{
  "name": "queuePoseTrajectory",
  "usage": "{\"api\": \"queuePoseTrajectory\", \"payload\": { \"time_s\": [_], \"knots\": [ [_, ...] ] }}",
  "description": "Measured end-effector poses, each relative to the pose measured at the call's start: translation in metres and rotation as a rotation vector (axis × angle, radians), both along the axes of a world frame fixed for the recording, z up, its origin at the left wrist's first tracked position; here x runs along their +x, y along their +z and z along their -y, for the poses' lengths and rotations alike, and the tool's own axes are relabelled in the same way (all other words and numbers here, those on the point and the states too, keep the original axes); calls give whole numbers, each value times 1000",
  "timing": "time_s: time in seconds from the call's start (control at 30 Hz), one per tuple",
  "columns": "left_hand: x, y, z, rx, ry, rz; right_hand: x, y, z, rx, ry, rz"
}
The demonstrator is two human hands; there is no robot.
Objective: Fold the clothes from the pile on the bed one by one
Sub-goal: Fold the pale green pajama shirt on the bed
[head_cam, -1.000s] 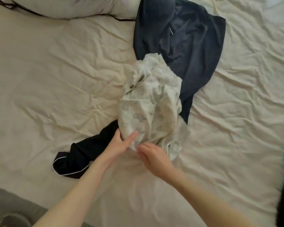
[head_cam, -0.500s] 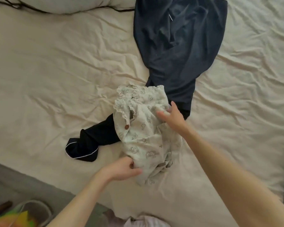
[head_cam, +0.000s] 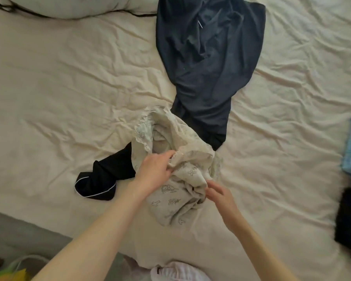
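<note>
Shirt (head_cam: 176,179), cream and printed, lies bunched near the bed's (head_cam: 49,98) front edge, over dark trousers (head_cam: 207,67); your left hand (head_cam: 155,174) pinches its upper fold, your right hand (head_cam: 218,194) its lower fold, probably hunting edges to spread it flat.

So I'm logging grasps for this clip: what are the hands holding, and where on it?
The left hand grips the cream printed garment at a lace-trimmed edge; the right hand pinches its bunched right side.
</note>
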State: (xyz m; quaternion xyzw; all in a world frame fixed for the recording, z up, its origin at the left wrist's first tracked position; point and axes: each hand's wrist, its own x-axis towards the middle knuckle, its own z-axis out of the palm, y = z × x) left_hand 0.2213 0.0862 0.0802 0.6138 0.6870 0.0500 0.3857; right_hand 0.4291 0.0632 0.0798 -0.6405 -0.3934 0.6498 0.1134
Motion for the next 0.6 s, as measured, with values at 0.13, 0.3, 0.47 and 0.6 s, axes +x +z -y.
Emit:
{"api": "queuePoseTrajectory", "payload": {
  "time_s": [0.13, 0.3, 0.47, 0.6],
  "knots": [
    [37, 5, 46, 353, -310, -118, 8, 7, -19, -74, -384, 88],
    [46, 17, 67, 198, -432, 92, -29, 4, -55, -128, -113, 50],
    [12, 46, 49, -145, -200, 166, -37, 23, -66, -227, -436, 64],
    [-20, 78, 49, -292, -78, 202, -35, 81, -69, -213, -435, -348]
  ]
}}
